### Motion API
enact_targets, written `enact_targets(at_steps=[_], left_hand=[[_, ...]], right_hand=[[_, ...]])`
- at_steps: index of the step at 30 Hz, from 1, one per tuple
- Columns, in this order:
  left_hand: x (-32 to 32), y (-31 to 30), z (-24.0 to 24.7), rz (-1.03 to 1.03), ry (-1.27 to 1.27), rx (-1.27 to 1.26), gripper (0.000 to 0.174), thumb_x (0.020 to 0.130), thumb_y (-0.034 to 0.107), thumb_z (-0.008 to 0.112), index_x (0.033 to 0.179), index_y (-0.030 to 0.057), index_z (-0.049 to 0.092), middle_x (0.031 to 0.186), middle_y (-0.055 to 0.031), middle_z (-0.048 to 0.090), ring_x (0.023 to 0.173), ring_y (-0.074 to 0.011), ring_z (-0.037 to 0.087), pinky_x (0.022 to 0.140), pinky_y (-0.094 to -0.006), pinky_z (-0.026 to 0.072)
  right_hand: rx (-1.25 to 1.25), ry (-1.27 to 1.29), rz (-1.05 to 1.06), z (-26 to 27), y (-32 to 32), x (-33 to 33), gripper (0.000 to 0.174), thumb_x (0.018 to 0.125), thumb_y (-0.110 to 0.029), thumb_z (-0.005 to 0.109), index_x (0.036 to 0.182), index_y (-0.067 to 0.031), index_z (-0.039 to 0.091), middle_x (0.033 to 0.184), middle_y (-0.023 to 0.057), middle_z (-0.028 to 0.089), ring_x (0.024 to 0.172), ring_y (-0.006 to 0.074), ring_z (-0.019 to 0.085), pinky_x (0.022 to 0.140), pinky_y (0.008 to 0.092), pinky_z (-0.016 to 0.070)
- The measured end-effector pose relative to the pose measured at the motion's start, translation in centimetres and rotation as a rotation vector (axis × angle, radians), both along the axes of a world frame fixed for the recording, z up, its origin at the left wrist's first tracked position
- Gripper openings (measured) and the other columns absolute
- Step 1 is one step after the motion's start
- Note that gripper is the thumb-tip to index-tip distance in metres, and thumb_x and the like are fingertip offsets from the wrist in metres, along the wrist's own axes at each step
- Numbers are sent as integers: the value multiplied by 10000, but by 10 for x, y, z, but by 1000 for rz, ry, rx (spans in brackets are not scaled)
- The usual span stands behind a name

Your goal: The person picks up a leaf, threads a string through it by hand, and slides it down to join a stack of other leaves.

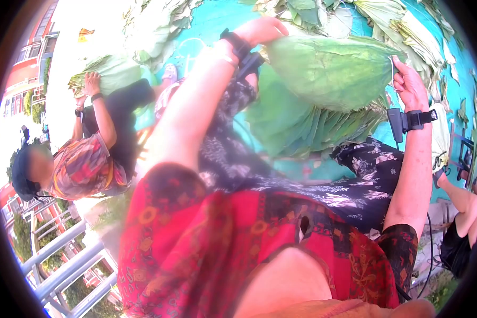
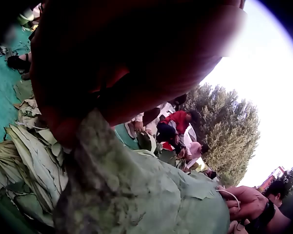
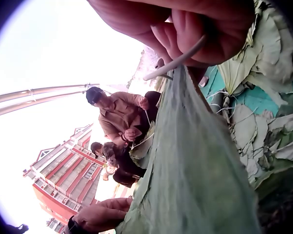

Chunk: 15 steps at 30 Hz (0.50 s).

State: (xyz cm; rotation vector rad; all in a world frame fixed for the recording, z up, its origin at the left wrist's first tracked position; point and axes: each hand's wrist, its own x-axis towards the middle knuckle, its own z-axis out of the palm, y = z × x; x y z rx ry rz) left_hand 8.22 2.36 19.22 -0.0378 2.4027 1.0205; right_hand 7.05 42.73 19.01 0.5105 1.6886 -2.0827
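A large folded green lotus leaf [image 1: 331, 69] is stretched between my two hands over my lap. My left hand [image 1: 262, 31] pinches one end of it; in the left wrist view, shadowed fingers [image 2: 63, 114] press on the leaf's mottled tip. At the other end my right hand [image 1: 411, 87] grips the pointed corner with curled fingers. A thin white cord [image 3: 178, 61] curves out from that hand beside the leaf's edge. Below the held leaf lies a thick stack of folded lotus leaves [image 1: 297, 124], their layered edges facing my right.
Pale, dry leaves [image 1: 403, 32] are heaped on the turquoise tarp [image 1: 212, 24] ahead and to my right. At left another person [image 1: 93, 164] sits holding a leaf bundle [image 1: 111, 71]. Metal railings [image 1: 63, 249] stand at lower left. A bare leg [image 1: 456, 201] shows at far right.
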Motion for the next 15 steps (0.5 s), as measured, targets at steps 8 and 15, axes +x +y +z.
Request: enact_targets(at_steps=[8,15], left_hand=[[7,-12,23,-322,-100,-560,365,799,233,674,1123,64,664,1019,-87,671,941,-174,612,800,-304,489],[45,40,-15,-250,96,282,606,842,390,692,1318,67,502,1293,-159,559,1177,-249,545,941,-373,463]], right_hand=[[31,-11,274,-1,-34,33,195,902,-206,652,808,-135,498,623,-94,361,469,22,287,402,199,189],[36,-120,562,-21,-97,86,108,941,-216,583,901,-121,547,644,-105,400,480,3,305,398,186,191]])
